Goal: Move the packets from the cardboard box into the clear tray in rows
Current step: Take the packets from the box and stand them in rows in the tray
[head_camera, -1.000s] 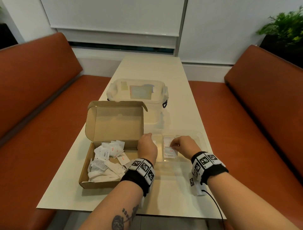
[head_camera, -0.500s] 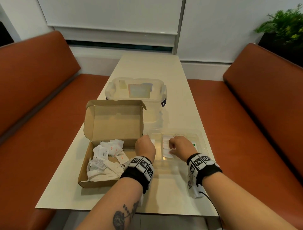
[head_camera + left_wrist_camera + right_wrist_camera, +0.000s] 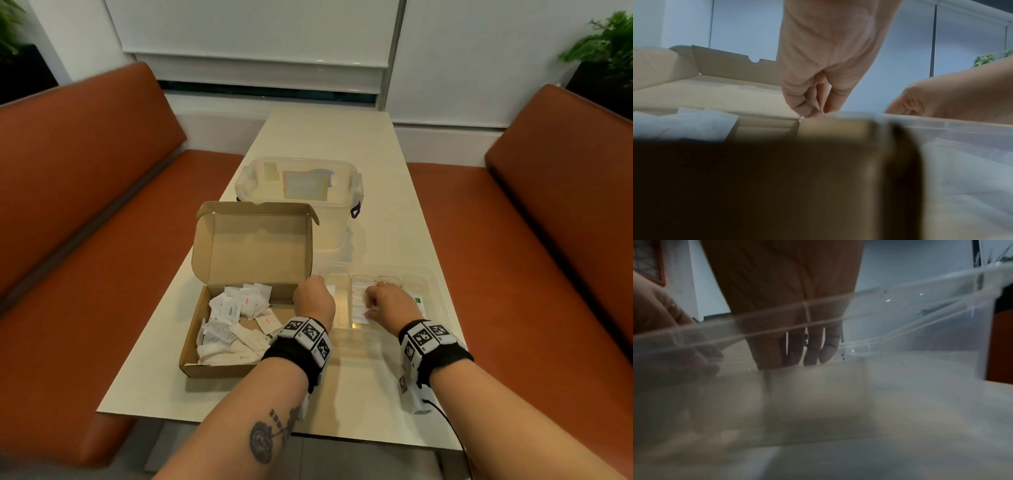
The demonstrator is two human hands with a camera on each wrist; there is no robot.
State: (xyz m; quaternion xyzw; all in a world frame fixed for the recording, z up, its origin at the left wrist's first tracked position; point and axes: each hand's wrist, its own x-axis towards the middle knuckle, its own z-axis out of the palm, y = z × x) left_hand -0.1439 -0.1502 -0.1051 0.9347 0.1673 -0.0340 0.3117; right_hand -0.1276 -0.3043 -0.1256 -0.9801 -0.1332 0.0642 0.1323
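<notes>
Packets (image 3: 239, 315) of white paper lie mostly loose in the open cardboard box (image 3: 219, 368) at my left, while a smaller number stand in a row (image 3: 359, 301) in the middle compartment of the clear tray (image 3: 436, 287) just beside the box on the pale table (image 3: 342, 144). My left hand (image 3: 313, 301) rests at the tray's left end, fingers curled down; the left wrist view shows its fingertips (image 3: 813, 110) pinched together at the box's corner edge, and a white corner (image 3: 330, 289) shows beyond the knuckles in the head view, so I judge that it holds one packet, though the packet itself is largely hidden. My right hand (image 3: 392, 303) is over the row with its fingers reaching down, seen through the tray wall (image 3: 920, 386) in the right wrist view, the fingertips (image 3: 812, 360) straight and close together against the packets; whether they pinch one I cannot tell. Compared with a second ago, the right hand has shifted from the near end of the row onto its middle, and the packet it then handled now lies in line with the others. I take this to mean one more packet is seated and the row is being squared up. Many packets remain in the box, so the task is at an early stage. Behind stands a lidded clear storage bin (image 3: 298, 185), between orange benches (image 3: 85, 192).
</notes>
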